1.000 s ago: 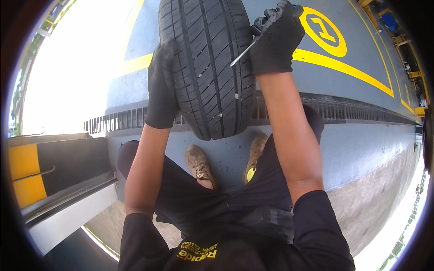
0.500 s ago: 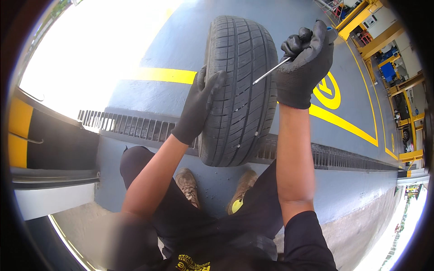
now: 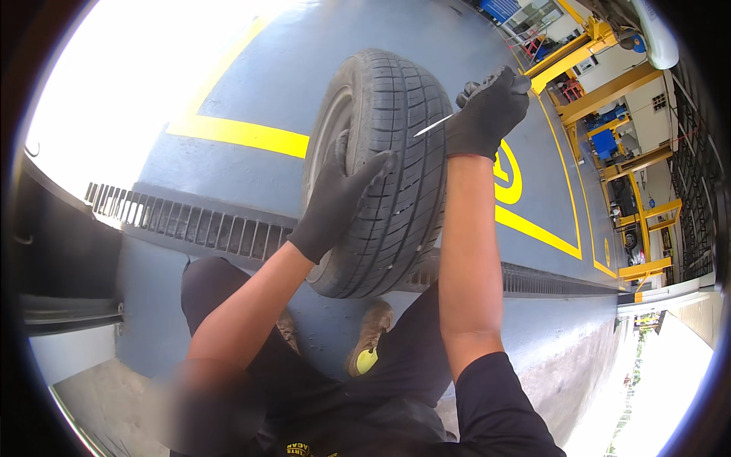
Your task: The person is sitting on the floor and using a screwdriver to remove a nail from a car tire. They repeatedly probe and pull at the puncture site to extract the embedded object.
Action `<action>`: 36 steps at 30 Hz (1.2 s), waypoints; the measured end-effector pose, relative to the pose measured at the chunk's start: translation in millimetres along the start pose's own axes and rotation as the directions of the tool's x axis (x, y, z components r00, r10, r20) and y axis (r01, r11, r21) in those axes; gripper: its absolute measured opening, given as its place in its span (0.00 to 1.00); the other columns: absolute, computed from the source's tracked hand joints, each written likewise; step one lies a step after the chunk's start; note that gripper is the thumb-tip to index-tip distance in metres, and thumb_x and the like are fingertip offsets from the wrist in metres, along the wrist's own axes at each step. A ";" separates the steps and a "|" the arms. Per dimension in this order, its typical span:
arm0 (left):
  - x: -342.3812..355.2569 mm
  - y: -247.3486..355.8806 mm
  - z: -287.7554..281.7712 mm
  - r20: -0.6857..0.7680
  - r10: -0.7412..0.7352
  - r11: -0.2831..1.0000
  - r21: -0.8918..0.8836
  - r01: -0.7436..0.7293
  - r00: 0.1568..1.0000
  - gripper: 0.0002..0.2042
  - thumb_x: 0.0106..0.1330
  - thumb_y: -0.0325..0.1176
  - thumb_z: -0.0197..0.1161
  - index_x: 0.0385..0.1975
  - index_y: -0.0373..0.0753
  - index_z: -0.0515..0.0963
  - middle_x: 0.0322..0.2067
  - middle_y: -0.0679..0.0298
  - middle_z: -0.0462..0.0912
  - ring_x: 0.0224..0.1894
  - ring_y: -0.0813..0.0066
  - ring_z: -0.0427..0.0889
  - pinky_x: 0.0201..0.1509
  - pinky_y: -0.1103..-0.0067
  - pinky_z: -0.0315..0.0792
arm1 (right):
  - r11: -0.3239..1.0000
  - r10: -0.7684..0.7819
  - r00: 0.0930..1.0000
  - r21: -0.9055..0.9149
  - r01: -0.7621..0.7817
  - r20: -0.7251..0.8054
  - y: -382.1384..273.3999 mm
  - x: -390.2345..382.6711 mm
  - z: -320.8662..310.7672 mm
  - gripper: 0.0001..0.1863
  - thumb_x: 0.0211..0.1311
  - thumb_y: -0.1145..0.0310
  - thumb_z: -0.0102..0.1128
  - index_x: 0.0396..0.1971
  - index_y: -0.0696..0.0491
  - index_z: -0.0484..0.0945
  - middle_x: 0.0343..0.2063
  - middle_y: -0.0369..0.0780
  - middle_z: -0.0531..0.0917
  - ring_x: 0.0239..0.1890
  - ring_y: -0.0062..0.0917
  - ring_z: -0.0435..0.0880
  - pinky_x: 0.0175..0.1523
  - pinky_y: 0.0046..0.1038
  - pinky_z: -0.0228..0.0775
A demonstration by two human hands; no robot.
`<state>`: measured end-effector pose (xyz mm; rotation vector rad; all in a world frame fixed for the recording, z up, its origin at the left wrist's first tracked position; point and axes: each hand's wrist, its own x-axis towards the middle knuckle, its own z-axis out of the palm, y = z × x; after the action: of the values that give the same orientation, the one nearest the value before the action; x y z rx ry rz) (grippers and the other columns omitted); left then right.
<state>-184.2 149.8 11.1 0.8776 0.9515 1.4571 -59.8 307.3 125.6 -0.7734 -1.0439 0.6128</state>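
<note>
step: likely checking tyre (image 3: 403, 194) | left hand (image 3: 339, 199): grip holding its left edge | right hand (image 3: 487, 114): grip round metal-shafted tool (image 3: 434, 125) | next: likely needs tyre steadied

The head view looks from the person's own head, above and behind the left hand (image 3: 333, 206) and the right hand (image 3: 487, 118), facing down and forward along the forearms (image 3: 472, 259). It sits near enough that both hands and the tyre (image 3: 411, 179) between them fill the middle. Its wide, edge-bending lens also takes in shoes (image 3: 371, 331) below the hands, floor (image 3: 304, 68) beyond them and yellow beams (image 3: 571, 65) to their right.
</note>
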 end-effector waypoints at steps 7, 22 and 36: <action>0.4 -4.9 2.0 -0.074 0.116 0.992 -0.046 -0.120 0.991 0.39 0.66 0.47 0.68 0.69 0.27 0.61 0.54 0.50 0.79 0.54 0.69 0.82 0.57 0.74 0.78 | 0.990 -0.061 0.987 -0.134 0.041 -0.147 21.0 -10.1 -4.1 0.09 0.68 0.69 0.49 0.31 0.58 0.64 0.28 0.40 0.72 0.30 0.30 0.75 0.38 0.34 0.69; 2.3 -12.0 -1.8 -0.096 0.085 0.996 -0.023 -0.087 0.992 0.43 0.64 0.47 0.70 0.71 0.26 0.58 0.54 0.47 0.79 0.53 0.65 0.83 0.56 0.74 0.79 | 0.935 0.191 0.952 -0.338 -0.103 0.237 61.2 16.7 -15.7 0.05 0.70 0.71 0.47 0.34 0.56 0.65 0.24 0.37 0.69 0.25 0.25 0.70 0.30 0.33 0.65; -1.7 -8.3 -1.2 -0.047 0.071 0.997 -0.013 -0.072 0.996 0.34 0.70 0.44 0.66 0.68 0.30 0.64 0.58 0.51 0.76 0.59 0.68 0.78 0.63 0.74 0.74 | 0.985 0.113 0.992 0.135 -0.104 -0.063 12.6 -3.2 -7.3 0.11 0.72 0.64 0.45 0.29 0.50 0.58 0.22 0.33 0.64 0.19 0.19 0.62 0.24 0.28 0.57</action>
<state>-181.8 148.3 3.0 0.8779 0.9508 1.5500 -55.4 310.4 111.7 -0.7345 -0.8919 0.7354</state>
